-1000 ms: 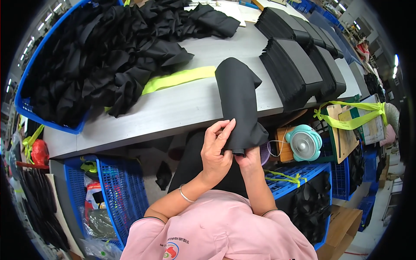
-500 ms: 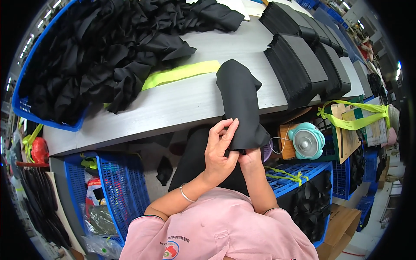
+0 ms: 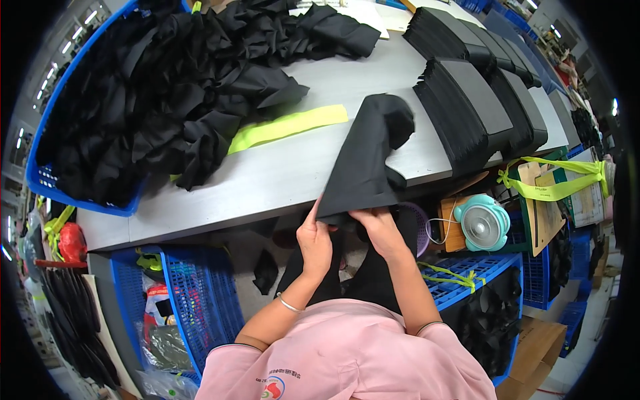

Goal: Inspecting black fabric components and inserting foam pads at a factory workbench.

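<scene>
A black fabric piece (image 3: 363, 160), sewn into a tube-like shape, lies partly on the grey table and hangs over its near edge toward me. My left hand (image 3: 315, 241) grips its lower left corner, with the fingertips partly hidden by the cloth. At the lower right edge, my right hand (image 3: 380, 230) pinches the hem, fingers tucked under it. The lower end is spread flat between my hands, while the far end curls over on the tabletop. A bright yellow-green strip (image 3: 293, 127) lies left of the fabric piece.
A blue basket (image 3: 80, 205) heaped with crumpled black fabric (image 3: 167, 93) stands on the table's left. Stacks of flat black pieces (image 3: 460, 110) sit at the right. Below the table edge are a turquoise fan (image 3: 483, 223) and blue crates (image 3: 200, 287).
My hands have moved apart, left hand to the left, spreading the fabric's near end. The fabric has gone from an upright tube to a flatter, right-leaning shape with its far end curled.
</scene>
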`<state>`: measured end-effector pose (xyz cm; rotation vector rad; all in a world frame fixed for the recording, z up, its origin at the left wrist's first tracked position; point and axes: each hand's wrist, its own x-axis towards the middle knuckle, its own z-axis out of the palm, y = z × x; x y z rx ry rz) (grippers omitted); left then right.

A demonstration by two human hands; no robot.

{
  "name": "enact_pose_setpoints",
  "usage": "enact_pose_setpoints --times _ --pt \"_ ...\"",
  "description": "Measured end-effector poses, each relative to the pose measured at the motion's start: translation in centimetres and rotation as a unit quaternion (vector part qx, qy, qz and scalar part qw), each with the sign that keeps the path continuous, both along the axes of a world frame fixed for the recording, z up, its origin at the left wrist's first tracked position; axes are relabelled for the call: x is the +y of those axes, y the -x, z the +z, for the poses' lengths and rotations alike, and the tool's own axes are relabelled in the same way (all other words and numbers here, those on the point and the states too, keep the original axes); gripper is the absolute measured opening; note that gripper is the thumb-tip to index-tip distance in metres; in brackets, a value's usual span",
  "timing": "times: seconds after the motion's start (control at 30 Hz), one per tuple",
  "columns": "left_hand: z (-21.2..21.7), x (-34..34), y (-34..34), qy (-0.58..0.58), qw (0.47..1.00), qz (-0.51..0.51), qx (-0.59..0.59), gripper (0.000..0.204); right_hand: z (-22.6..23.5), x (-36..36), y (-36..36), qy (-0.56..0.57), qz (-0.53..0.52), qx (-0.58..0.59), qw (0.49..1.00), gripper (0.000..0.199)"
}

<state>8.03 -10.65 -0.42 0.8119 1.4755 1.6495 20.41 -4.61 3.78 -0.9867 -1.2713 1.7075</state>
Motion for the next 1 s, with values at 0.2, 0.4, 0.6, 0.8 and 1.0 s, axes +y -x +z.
enact_pose_setpoints --times 0.2,0.4,0.6,0.8,1.0 --pt "-4.8 -0.4 -2.3 0.065 0.984 -0.047 -0.161 0.04 -7.1 0.6 0.2 -0.368 -0.049 -0.455 0.809 0.04" --pt "-4.4 -0.3 -2.2 0.103 0.962 -0.104 -0.231 0.026 -4.3 -1.7 2.8 -0.447 -0.101 -0.472 0.753 0.032" --pt "-9.0 -0.2 -2.0 0.182 0.902 -0.192 -0.341 0.032 -3.7 -1.3 3.3 -0.324 0.037 -0.57 0.754 0.037" --pt "-7.4 -0.3 -3.0 0.23 0.874 -0.267 -0.335 0.031 -3.0 -0.7 3.3 -0.35 0.019 -0.561 0.75 0.025" --pt "-5.2 -1.3 -2.2 0.233 0.892 -0.256 -0.291 0.023 -4.8 -1.2 2.7 -0.445 0.012 -0.583 0.68 0.021"
